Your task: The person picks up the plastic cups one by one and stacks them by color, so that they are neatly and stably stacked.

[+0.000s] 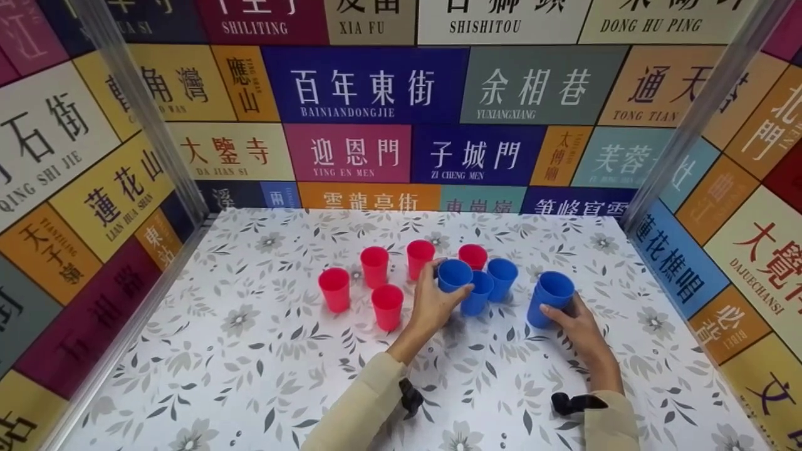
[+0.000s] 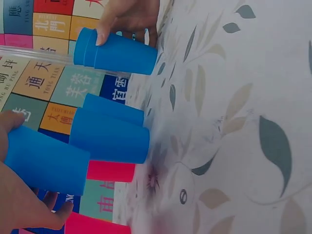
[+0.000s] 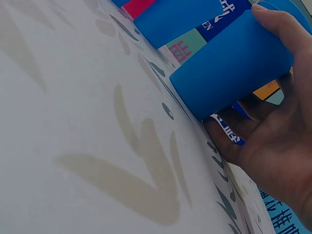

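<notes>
My left hand (image 1: 428,302) grips a blue cup (image 1: 453,285) by its sides; in the left wrist view that cup (image 2: 46,158) is held up off the table. Two more blue cups stand just right of it, a front one (image 1: 477,300) and a rear one (image 1: 503,282). Further right, my right hand (image 1: 583,329) holds a blue cup stack (image 1: 544,305), thumb on the near side. Two rims show on this stack (image 2: 117,52) in the left wrist view. Its lower end is at or close to the tabletop in the right wrist view.
Several red cups stand upright on the left and behind: a leftmost one (image 1: 334,293), a front one (image 1: 388,310) and one (image 1: 472,253) behind the blue cups. A floral-patterned table (image 1: 250,376) lies beneath, with sign-printed walls (image 1: 369,88) around it.
</notes>
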Demonstrator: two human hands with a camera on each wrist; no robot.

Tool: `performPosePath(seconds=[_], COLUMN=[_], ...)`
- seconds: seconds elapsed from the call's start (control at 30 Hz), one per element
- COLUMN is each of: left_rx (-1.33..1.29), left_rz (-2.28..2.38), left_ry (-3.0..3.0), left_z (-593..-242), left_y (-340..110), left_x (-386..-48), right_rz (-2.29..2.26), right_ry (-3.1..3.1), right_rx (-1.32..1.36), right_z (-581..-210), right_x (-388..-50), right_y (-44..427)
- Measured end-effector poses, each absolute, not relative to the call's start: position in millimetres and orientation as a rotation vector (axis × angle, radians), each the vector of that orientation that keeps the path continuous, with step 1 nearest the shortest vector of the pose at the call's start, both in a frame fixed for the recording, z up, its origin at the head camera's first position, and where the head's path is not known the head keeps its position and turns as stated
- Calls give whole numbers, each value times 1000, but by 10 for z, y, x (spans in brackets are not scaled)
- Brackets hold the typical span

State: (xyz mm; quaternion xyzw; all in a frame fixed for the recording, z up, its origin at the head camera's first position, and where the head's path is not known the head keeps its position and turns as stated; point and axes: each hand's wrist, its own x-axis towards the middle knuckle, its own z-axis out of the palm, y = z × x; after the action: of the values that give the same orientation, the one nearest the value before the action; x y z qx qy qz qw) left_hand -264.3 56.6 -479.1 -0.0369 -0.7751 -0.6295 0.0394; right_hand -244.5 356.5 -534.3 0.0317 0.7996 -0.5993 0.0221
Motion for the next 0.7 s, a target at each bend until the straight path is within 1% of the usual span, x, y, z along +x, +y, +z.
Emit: performPosePath(seconds=[0.4,0.7], left_rx=[-142,-250], left_rz=[-1948,-1867], left_ry=[-2387,-2395], left_z=[-4527,-4323], left_y=[690,813], left_x=[-2662,-2659], right_rz=[-1846,-1868], right_ry=[2482,2454], right_rx=[111,92], right_z=[-5334,-5356], right_x=[-2468,-2459], right_y=[3573,3572])
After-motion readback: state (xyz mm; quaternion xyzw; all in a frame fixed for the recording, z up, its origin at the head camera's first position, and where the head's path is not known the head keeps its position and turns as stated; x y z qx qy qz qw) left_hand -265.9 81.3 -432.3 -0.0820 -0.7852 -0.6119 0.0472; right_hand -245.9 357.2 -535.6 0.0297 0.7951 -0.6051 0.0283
